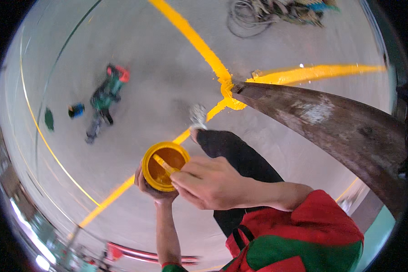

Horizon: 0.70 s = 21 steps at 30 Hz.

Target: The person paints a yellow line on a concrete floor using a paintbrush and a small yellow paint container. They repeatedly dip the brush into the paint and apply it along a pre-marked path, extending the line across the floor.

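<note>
My left hand (157,194) is wrapped round the outside of a yellow-rimmed paint pot (159,187). Orange-yellow paint shows inside it, and the rim faces up toward me. Closed over the pot's right side, my right hand (211,182) pinches a yellow-coated paintbrush (162,162). The brush slants across the pot's opening; whether its far end touches the paint, I cannot tell. My right fingers hide the rest of the brush. Past the pot, wet-looking yellow paint (235,105) lies on the floor round the foot of a rusty steel beam (319,109).
Yellow lines (190,38) cross the grey floor and meet at the beam. A blurred green, red and black item (106,93) lies to the left, beside a small blue-black thing (76,110). Coiled cable (247,20) sits at the far side. My shoe (197,113) stands near a line.
</note>
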### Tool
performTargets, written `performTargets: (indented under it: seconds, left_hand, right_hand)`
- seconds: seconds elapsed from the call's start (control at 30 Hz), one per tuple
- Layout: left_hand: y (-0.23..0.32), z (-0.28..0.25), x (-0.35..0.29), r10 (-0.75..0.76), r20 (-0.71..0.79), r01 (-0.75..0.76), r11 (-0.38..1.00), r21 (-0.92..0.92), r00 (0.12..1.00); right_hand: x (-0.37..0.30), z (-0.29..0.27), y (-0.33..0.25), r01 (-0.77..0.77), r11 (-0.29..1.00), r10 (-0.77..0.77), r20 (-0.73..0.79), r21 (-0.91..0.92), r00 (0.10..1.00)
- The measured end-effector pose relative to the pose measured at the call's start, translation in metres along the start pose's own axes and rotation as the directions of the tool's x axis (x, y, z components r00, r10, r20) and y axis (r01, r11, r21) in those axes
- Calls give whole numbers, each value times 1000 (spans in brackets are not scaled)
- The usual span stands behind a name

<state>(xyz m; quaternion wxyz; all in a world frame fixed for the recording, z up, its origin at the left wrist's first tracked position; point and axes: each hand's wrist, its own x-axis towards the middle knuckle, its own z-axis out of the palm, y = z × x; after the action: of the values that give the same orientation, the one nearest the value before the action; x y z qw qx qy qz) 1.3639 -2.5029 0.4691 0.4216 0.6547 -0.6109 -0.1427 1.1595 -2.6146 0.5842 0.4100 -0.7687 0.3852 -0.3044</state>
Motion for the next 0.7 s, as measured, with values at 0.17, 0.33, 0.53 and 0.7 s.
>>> performTargets:
  seconds: [0.17, 0.33, 0.53, 0.7]
  left_hand:
    - [-16, -23, 123, 2, 221, -12, 999, 44, 975]
    - [-10, 21, 287, 237, 380, -211, 971, -110, 894]
    - [95, 150, 454, 551, 474, -333, 819, -468, 687]
    - [170, 278, 515, 677, 548, -282, 719, -635, 491]
  right_hand:
    - [113, -45, 1, -125, 992, 125, -58, -1, 991]
    - [186, -140, 15, -322, 944, 324, -14, 64, 946]
    - [199, -273, 9, -456, 890, 404, -461, -3, 790]
    - [183, -334, 27, -568, 820, 413, -761, 72, 500]
